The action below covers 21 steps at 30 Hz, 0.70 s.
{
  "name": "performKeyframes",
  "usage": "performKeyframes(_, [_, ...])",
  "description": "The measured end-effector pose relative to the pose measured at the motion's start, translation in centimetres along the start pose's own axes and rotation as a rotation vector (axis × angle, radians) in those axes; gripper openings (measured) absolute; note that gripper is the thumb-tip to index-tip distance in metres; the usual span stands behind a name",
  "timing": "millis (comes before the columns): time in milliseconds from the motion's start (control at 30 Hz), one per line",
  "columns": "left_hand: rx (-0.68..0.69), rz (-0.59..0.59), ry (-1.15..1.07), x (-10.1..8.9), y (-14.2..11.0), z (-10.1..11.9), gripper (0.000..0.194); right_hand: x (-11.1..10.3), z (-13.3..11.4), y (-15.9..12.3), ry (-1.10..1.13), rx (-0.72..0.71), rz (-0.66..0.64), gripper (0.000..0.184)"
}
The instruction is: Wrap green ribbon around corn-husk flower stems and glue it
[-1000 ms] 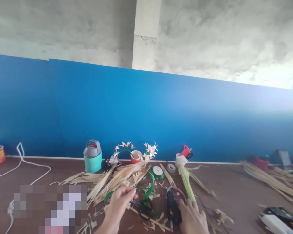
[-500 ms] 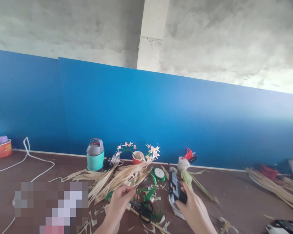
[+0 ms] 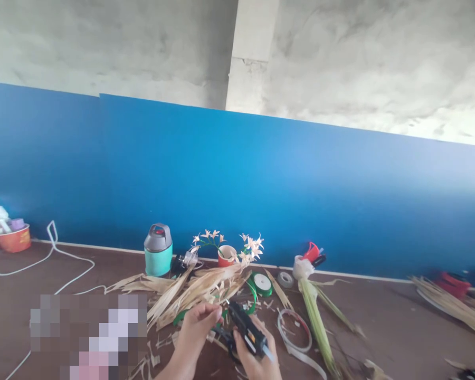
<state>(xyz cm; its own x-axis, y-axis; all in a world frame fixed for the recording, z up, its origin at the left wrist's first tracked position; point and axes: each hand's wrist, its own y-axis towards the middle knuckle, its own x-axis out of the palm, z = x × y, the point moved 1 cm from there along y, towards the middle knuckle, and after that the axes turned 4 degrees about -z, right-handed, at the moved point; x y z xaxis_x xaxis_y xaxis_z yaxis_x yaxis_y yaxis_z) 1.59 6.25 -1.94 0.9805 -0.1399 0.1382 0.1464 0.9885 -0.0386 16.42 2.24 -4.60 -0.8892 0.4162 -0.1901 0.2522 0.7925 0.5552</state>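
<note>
Your right hand grips the glue gun, left hand pinched, contents unclear: aim nozzle close, off your fingertips.

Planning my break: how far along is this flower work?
Pale flowers on green stems at the red cup look done. The right hand holds a black glue gun, its nozzle near the left hand, whose pinched piece is unclear. Loose dried husks lie unused, perhaps work left.

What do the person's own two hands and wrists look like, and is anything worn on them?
The left hand and the right hand are bare, without gloves. No sleeve, watch or bracelet shows at the visible wrists. Small details, such as a thin ring, are too blurred to tell.
</note>
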Motion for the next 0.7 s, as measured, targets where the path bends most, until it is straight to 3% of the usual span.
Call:
performKeyframes(167, [-0.055, -0.012, -0.022, 0.4, -0.4, -0.2, 0.029, -0.4, 0.5, -0.1, -0.044, 0.005, -0.085, 0.016])
performKeyframes(433, [-0.069, -0.045, -0.025, 0.5, -0.2, -0.5, 0.029, -0.3, -1.4, 0.3, -0.055, -0.035, -0.061, 0.013])
performKeyframes(700, [-0.112, 0.027, -0.003, 0.8, -0.5, -0.5, 0.029, -0.7, -2.2, 0.9, -0.065, -0.037, -0.182, 0.004])
